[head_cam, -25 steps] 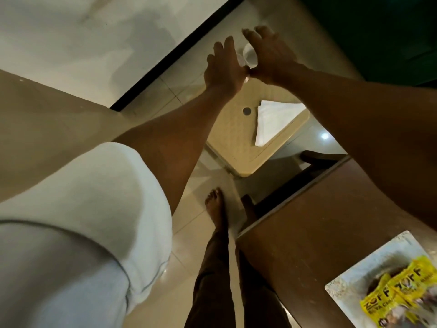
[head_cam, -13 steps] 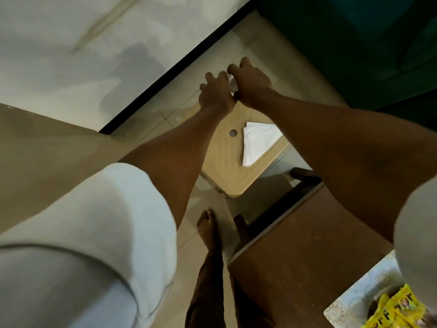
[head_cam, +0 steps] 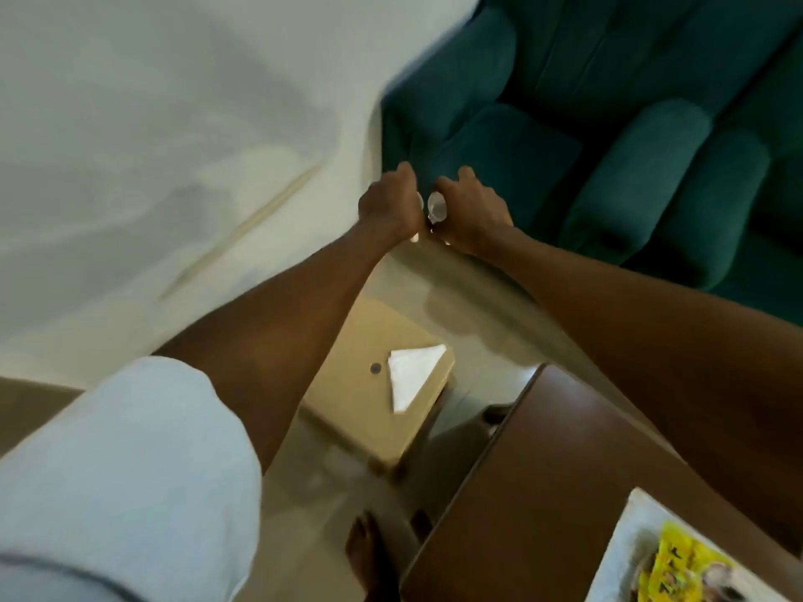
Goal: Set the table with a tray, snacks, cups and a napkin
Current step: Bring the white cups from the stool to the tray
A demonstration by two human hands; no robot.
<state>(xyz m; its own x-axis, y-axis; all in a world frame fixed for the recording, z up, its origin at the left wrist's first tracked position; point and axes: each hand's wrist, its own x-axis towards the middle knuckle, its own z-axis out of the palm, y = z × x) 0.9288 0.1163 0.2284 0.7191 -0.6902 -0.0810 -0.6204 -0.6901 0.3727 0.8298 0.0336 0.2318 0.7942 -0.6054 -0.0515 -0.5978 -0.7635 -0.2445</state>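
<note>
Both arms reach forward and the two hands meet in the air above the floor, in front of a green sofa (head_cam: 608,123). The left hand (head_cam: 389,206) is clenched, and a sliver of something pale shows at its inner edge; what it grips is too blurred to name. The right hand (head_cam: 471,215) is curled around a small clear cup (head_cam: 436,207), which lies tilted with its round mouth turned toward the left hand and its long axis running roughly sideways between the hands. Only one cup can be counted with any certainty; whether the left hand holds a second one cannot be told.

Below the arms stands a small tan stool (head_cam: 360,384) with a round hole in its top. One folded white napkin (head_cam: 413,378) lies on it, just beside the hole, showing as a triangle whose long point aims down toward the stool's near edge.

At the lower right is a brown wooden table (head_cam: 521,493). One white tray (head_cam: 625,553) sits at its near corner, partly cut off by the frame, carrying yellow snack packets (head_cam: 682,567) too blurred to count. A white sleeve (head_cam: 121,471) covers the left upper arm.
</note>
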